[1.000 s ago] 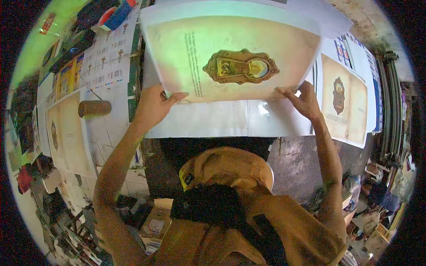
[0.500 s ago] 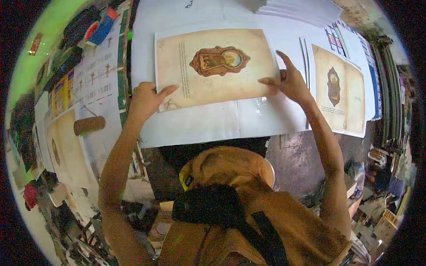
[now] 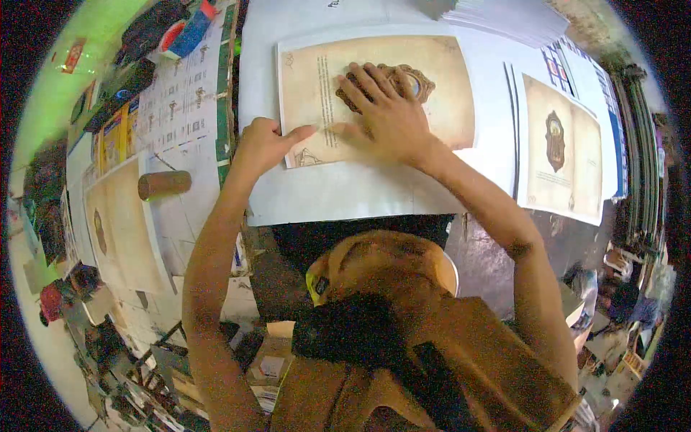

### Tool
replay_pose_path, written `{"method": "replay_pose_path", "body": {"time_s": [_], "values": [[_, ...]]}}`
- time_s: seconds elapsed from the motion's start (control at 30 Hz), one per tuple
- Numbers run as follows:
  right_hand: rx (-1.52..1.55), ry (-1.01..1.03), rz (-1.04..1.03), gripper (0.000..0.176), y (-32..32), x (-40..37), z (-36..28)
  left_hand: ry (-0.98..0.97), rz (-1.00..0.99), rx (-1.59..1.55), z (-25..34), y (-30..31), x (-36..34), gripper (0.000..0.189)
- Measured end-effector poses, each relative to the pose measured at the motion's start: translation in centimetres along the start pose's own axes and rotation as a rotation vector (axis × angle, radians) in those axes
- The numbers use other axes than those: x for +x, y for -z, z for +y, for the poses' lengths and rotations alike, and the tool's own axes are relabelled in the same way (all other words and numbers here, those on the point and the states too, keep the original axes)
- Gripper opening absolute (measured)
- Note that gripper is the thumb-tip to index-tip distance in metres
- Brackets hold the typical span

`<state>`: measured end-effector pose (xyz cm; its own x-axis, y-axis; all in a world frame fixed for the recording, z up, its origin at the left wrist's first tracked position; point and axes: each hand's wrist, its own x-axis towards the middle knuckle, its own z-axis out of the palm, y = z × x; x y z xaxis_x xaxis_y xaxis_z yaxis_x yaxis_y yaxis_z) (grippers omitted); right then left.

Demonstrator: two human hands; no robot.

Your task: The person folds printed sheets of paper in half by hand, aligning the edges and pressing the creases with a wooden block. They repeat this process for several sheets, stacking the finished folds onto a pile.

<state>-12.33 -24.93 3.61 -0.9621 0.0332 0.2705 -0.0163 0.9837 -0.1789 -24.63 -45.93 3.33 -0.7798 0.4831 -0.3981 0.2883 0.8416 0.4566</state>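
Printed sheet: the beige printed sheet [image 3: 450, 108] lies on the white-topped desk [image 3: 345, 198] in front of you, its near edge roughly parallel to the desk's front edge; its text column [image 3: 322, 93] runs crosswise to you.
Left hand: your left hand [image 3: 265, 147] is at the near left corner, thumb stretched over the sheet's margin, the other fingers curled outside the edge. Whether this grip pinches the paper cannot be told; the fingertips are out of sight.
Right hand: your right hand [image 3: 392, 119] is palm down over the middle of the sheet, fingers extended and a little apart; the grip is not closed round anything. The thumb is blurred, and pressure cannot be judged.
Ornate frame picture: your right fingers cover much of the ornate frame picture [image 3: 426, 85]; its right end shows.
Near edge: part of it is hidden beneath your right forearm.
Lettering: the dark lettering [image 3: 333, 3] at the top is cut off by the view.
Paper stack: the white paper stack [image 3: 504, 21], upper right, is also cut off.
Right side: a second print [image 3: 579, 151] lies well apart from your right hand, its small text unreadable.
Left side: a brown cylinder [image 3: 165, 185] lies near a third print [image 3: 122, 227], which is dim and distorted.
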Motion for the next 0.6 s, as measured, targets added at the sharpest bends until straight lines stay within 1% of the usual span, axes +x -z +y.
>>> {"method": "replay_pose_path", "body": {"time_s": [0.07,0.1,0.13,0.17,0.2,0.23,0.27,0.3,0.33,0.4,0.47,0.53,0.6], "values": [[0.044,0.004,0.13,0.068,1.5,0.6,2.0,-0.026,0.029,-0.17,-0.5,0.0,0.6,0.07],[-0.04,-0.016,0.186,0.068,3.6,0.8,2.6,-0.027,0.037,-0.112,-0.9,-0.2,1.0,0.069],[-0.119,-0.04,0.236,0.069,5.9,0.9,3.2,-0.014,0.038,-0.133,-0.9,-0.3,0.5,0.068],[-0.109,-0.074,0.252,0.071,6.5,0.7,4.3,-0.009,0.037,-0.147,-0.3,0.1,-0.1,0.068],[-0.104,-0.08,0.187,0.072,4.6,0.3,5.1,-0.019,0.043,-0.158,0.3,0.6,-0.3,0.068],[-0.103,-0.094,0.126,0.072,1.2,-0.9,6.2,-0.02,0.014,-0.214,0.8,0.8,-0.6,0.067],[-0.109,-0.119,0.071,0.073,-0.9,-1.8,7.1,-0.024,0.025,-0.17,0.5,0.3,-0.7,0.066],[-0.046,-0.187,-0.08,0.074,-1.1,-1.7,8.0,-0.033,0.051,-0.131,-0.3,-0.5,-0.1,0.065],[-0.143,-0.212,-0.074,0.076,-1.7,-1.2,8.0,-0.033,0.095,-0.104,-0.8,-0.9,0.6,0.064],[-0.146,-0.137,-0.015,0.077,-0.8,-1.6,8.4,-0.024,0.098,-0.194,-1.0,-1.3,0.0,0.062],[0.204,-0.3,0.404,0.079,0.5,-1.8,9.8,-0.06,0.148,-0.278,-0.8,-1.3,-0.2,0.061],[0.477,-0.58,0.647,0.084,2.6,-3.1,10.7,-0.041,0.178,-0.327,-1.1,-2.0,-0.4,0.062],[0.971,-0.906,0.402,0.084,5.4,-5.2,11.9,-0.055,0.243,-0.43,-0.7,-2.1,-1.2,0.064]]}}
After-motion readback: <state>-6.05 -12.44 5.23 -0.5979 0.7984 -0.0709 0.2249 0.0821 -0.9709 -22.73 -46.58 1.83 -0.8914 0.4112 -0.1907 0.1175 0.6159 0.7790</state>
